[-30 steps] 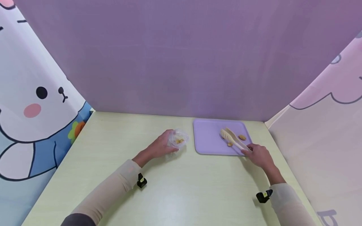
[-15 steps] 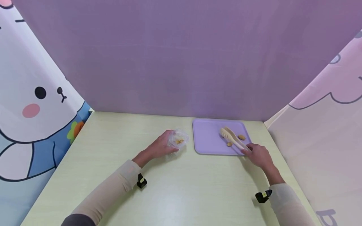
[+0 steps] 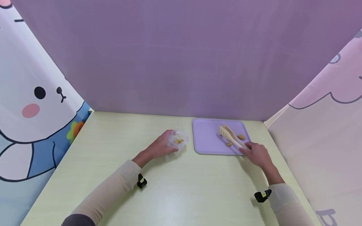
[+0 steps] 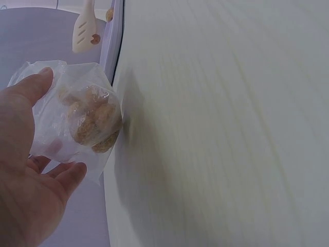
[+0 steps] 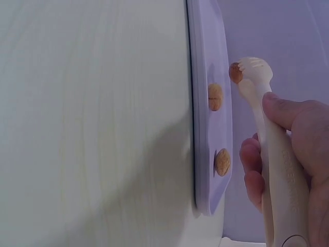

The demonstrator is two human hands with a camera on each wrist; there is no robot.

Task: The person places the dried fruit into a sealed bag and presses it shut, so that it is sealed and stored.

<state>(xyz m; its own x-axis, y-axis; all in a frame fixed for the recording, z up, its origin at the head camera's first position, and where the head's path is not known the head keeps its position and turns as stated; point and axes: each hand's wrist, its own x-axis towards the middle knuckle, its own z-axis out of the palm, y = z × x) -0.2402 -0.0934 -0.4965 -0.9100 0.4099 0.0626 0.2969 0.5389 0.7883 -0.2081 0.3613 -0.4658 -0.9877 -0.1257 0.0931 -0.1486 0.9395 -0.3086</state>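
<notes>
My left hand (image 3: pixel 161 146) holds a clear plastic bag (image 3: pixel 177 135) open at the top, thumb on one side and fingers on the other. Several walnuts (image 4: pixel 92 121) lie inside the bag in the left wrist view. With my right hand (image 3: pixel 257 154) I grip cream-coloured tongs (image 5: pixel 282 170) by their arms. A walnut (image 5: pixel 236 73) is pinched between the tongs' slotted tips, over the purple tray (image 3: pixel 206 138). Two more walnuts rest on the tray, one walnut (image 3: pixel 241 137) near its right side and another walnut (image 3: pixel 229 144) below the tongs.
The tray stands at the back right of the pale wooden table (image 3: pixel 181 188). Behind rises a purple wall panel (image 3: pixel 181 62). Cartoon-printed panels flank the table, a left panel (image 3: pixel 36 135) and a right panel (image 3: pixel 319 141).
The tongs in my right hand have shifted slightly left and up over the tray. My left hand and the bag have stayed in place.
</notes>
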